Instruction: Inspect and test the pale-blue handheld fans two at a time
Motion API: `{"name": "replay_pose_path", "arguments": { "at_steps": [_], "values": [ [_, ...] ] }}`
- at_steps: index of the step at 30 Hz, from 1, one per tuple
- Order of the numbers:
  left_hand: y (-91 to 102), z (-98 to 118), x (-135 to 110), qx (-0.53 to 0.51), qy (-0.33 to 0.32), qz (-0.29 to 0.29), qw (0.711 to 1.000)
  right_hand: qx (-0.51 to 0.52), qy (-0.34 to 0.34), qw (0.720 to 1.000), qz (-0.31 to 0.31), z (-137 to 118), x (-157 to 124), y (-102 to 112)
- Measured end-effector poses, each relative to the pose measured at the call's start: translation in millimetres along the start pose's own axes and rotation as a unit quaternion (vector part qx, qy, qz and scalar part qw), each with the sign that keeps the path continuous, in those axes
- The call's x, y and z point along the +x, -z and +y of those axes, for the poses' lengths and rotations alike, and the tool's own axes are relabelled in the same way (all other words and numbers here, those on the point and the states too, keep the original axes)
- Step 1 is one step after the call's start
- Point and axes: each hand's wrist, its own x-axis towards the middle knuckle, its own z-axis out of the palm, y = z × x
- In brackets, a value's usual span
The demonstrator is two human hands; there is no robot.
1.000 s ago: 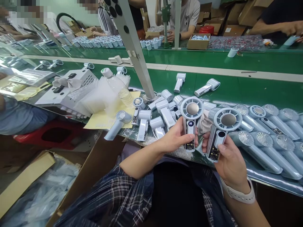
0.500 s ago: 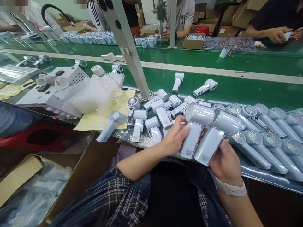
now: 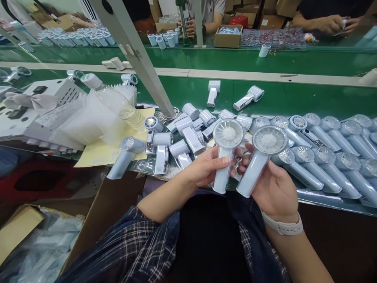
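1. Gripping one light-blue handheld fan (image 3: 227, 135) by its handle, clear ribbed face showing: left hand (image 3: 206, 167), thumb across the front; twelve o'clock from the wearer's seat.
2. Second handheld fan (image 3: 269, 140), just beside the first, towards one o'clock; right hand (image 3: 276, 188) clasped about its handle, white wristband (image 3: 284, 226) below.
3. Fingertips of both hands close together between the handles; whether they touch, I cannot tell from where I stand.
4. Jumbled fan heap (image 3: 193, 140), eleven o'clock.
5. Fan rows (image 3: 325, 156), laid slantwise, two o'clock.
6. Clear plastic bottle (image 3: 110, 97), ten o'clock.
7. Cardboard carton (image 3: 98, 210) of plastic bags (image 3: 55, 237), eight o'clock.
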Motion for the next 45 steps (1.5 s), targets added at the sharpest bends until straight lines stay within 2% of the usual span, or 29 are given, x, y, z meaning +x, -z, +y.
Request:
{"name": "replay_pose_path", "arguments": {
  "at_steps": [5, 9, 15, 20, 22, 25, 28, 31, 34, 36, 39, 41, 45],
  "values": [
    [1.5, -2.9, 3.9, -0.030, -0.015, 0.041, 0.999, 0.029, -0.006, 0.999, -0.015, -0.7, 3.4, -7.7],
    [5.5, -2.5, 1.3, -0.019, -0.036, 0.035, 0.999, 0.049, 0.006, 0.999, 0.019, 2.7, 3.0, -10.8],
    [10.3, -0.2, -5.7, 0.086, -0.077, 0.032, 0.993, 0.038, 0.074, 0.995, 0.049, 2.4, -0.3, 0.9],
    [15.2, -2.2, -1.9, 0.095, -0.074, 0.017, 0.993, 0.028, 0.151, 0.983, 0.102, -1.4, 2.4, 5.6],
    [14.5, -2.5, -0.3, 0.091, -0.076, 0.023, 0.993, 0.019, 0.149, 0.981, 0.122, 0.0, 5.1, 6.7],
    [11.6, -1.6, 0.3, 0.089, -0.068, 0.029, 0.993, 0.003, 0.107, 0.985, 0.139, 4.9, 8.8, 10.5],
    [9.4, -0.8, -0.9, 0.099, -0.050, 0.032, 0.993, -0.005, 0.096, 0.988, 0.119, 9.4, 10.5, 15.8],
    [9.4, -1.5, -2.7, 0.160, -0.059, 0.046, 0.984, -0.037, 0.131, 0.987, 0.084, 10.6, 8.5, 19.9],
    [11.4, -2.3, -3.6, 0.273, -0.126, 0.070, 0.951, -0.140, 0.207, 0.966, 0.064, 7.1, 2.3, 22.1],
    [14.2, -1.4, -2.8, 0.354, -0.206, 0.038, 0.911, -0.227, 0.272, 0.935, 0.006, 2.4, -2.4, 22.6],
    [19.7, 1.6, 0.0, 0.461, -0.339, -0.041, 0.819, -0.311, 0.369, 0.871, -0.095, -5.1, -7.1, 23.4],
    [22.3, 3.6, 1.4, 0.510, -0.412, -0.054, 0.753, -0.335, 0.416, 0.837, -0.118, -8.3, -8.6, 24.7],
    [20.0, 5.9, -0.7, 0.557, -0.507, -0.044, 0.657, -0.350, 0.448, 0.812, -0.129, -7.3, -10.9, 28.4]
  ]
}}
